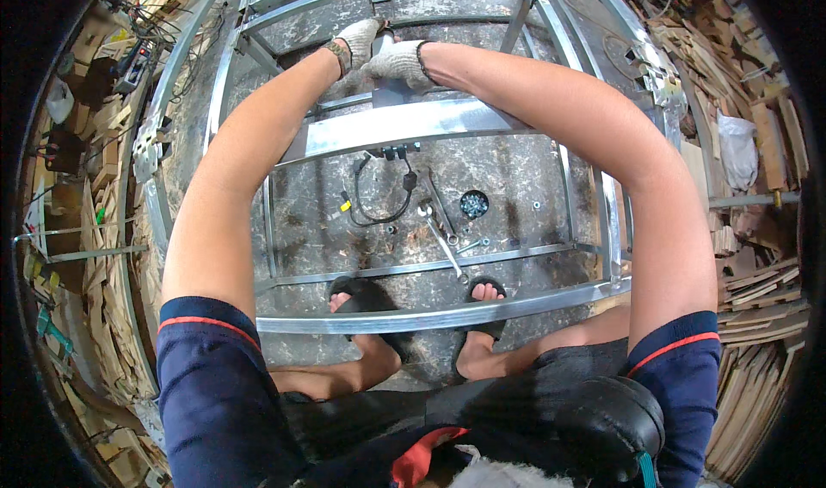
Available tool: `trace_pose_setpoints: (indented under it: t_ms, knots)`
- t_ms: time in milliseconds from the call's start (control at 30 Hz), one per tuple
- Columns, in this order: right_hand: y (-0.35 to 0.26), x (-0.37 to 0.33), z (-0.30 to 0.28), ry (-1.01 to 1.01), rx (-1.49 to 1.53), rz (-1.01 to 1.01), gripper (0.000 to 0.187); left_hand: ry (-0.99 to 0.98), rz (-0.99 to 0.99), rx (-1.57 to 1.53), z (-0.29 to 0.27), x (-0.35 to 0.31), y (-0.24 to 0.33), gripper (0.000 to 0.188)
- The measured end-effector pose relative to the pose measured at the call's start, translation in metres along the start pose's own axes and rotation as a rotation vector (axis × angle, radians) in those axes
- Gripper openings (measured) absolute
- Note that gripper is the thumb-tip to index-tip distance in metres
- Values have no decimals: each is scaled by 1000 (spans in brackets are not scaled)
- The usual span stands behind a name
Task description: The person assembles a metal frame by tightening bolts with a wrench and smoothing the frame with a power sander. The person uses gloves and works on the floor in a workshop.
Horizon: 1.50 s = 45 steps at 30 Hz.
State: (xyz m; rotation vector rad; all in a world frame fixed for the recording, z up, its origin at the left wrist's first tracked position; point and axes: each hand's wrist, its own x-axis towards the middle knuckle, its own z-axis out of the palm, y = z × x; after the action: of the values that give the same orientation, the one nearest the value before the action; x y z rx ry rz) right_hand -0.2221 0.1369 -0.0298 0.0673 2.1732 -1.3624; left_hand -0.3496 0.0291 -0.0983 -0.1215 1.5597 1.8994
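Both my hands wear pale knitted work gloves and meet just beyond the wide silver crossbar [413, 125] of a metal frame. My left hand [358, 42] is closed at the left of a short grey cylindrical part [384, 41]. Beside it, my right hand [399, 65] curls in from the right, above a dark grey block [391, 93] behind the crossbar. The fingertips of both hands are hidden, so what exactly they grip is unclear. Below the crossbar hangs a black connector [394, 152] with a looped black cable [372, 221] and a yellow tag [346, 205].
Two wrenches [446, 245] lie on the scuffed floor near a round dish of bolts [473, 203], with a few loose nuts and bolts around. My sandalled feet stand inside the frame's near rail [430, 316]. Stacked wood strips [761, 307] line both sides; metal brackets [148, 148] jut from the frame.
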Motion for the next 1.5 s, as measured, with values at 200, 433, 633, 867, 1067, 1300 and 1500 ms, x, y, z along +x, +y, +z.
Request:
trace_pose_setpoints:
  t_ms: [200,433,633,867,1067,1300,1500]
  knots:
    - [-7,-14,-8,-71,-52,-68,68,-8,-7,-211,6,-8,-1,29]
    - [2,4,-7,-15,-146,-58,39,-20,-22,-291,15,-19,-3,32]
    - [23,32,-4,-73,-83,-134,20,91,-52,-243,24,-23,-18,20]
    - [4,-12,-19,-114,151,46,13,118,-24,-280,13,-1,-39,35]
    - [-5,-17,-22,-115,97,25,18,-12,-140,-328,12,-8,-34,37]
    - [-4,-14,-20,-61,121,107,24,348,-78,0,30,-23,-24,33]
    - [-8,-16,-23,-106,94,150,19,95,-137,-263,14,-16,-29,26]
